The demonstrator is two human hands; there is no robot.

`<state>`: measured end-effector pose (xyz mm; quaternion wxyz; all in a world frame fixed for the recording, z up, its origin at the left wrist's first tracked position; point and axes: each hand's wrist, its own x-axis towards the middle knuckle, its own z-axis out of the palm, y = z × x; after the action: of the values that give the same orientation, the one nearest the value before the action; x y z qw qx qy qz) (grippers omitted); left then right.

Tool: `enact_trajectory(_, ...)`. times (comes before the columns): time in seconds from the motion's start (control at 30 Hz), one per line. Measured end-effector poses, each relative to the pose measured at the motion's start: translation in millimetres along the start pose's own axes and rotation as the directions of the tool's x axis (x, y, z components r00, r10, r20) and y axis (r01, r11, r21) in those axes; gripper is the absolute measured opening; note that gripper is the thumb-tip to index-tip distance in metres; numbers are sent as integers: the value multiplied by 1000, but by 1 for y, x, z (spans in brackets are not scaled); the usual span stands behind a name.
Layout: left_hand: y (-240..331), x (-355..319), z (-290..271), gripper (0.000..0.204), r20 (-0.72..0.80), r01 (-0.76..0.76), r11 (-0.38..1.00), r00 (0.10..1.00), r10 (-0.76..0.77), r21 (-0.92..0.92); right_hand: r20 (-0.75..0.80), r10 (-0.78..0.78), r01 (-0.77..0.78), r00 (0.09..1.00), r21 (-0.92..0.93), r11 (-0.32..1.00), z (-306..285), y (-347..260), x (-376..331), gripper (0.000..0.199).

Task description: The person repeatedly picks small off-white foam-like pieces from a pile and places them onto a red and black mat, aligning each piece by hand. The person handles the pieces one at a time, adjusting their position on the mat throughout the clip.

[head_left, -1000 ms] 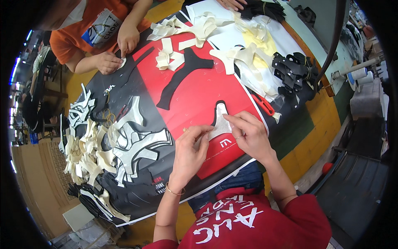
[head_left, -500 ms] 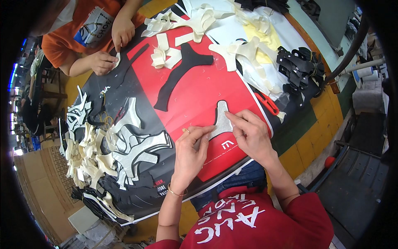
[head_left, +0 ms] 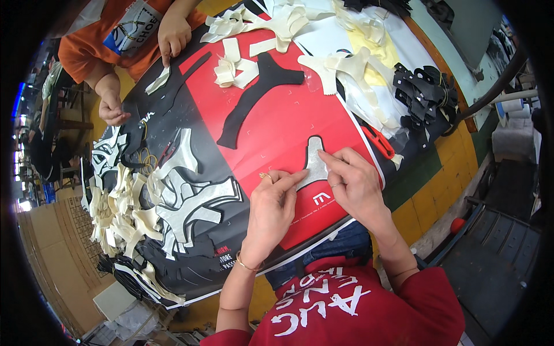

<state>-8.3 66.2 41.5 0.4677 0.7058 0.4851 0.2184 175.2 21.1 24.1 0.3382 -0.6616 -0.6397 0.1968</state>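
Observation:
A grey, Y-shaped fabric piece (head_left: 315, 164) with a black layer showing along its edge lies on the red part of the printed sheet (head_left: 277, 124). My left hand (head_left: 272, 202) holds its lower left arm, index finger stretched along it and thumb close by. On its right side, the index finger of my right hand (head_left: 356, 183) presses the edge, with the thumb tucked near. Parts of the piece are hidden beneath my fingers. Farther up the sheet lies a larger black Y-shaped piece (head_left: 258, 87).
Grey black-edged pieces (head_left: 193, 210) and cream fabric pieces (head_left: 122, 216) are heaped at left. Cream cut-outs (head_left: 283, 26) lie at the far side. At right are a red-handled tool (head_left: 379, 142) and a black bundle (head_left: 418, 95). A co-worker's hand (head_left: 174, 36) touches a pale piece (head_left: 158, 81).
My hands stay on the grey piece, with fingers slightly shifted along its edges. One of the co-worker's hands has left the pale piece and moved left, toward the table edge.

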Motion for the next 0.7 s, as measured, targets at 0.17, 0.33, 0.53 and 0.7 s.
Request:
enact_trajectory(0.17,1,0,0,36,29,-51,995,998,49,89,-2,5,-5,1000,-51,999,0,-3,1,40)
enact_trajectory(0.33,3,0,0,40,80,-111,973,992,97,201,-21,-7,5,1000,-102,995,2,-7,2,39)
enact_trajectory(0.53,3,1,1,42,103,-122,964,990,100,237,47,36,-24,998,-236,972,2,-15,1,38)
enact_trajectory(0.7,4,2,1,43,103,-123,970,989,103,208,38,37,-25,999,-285,958,-1,-21,4,41)
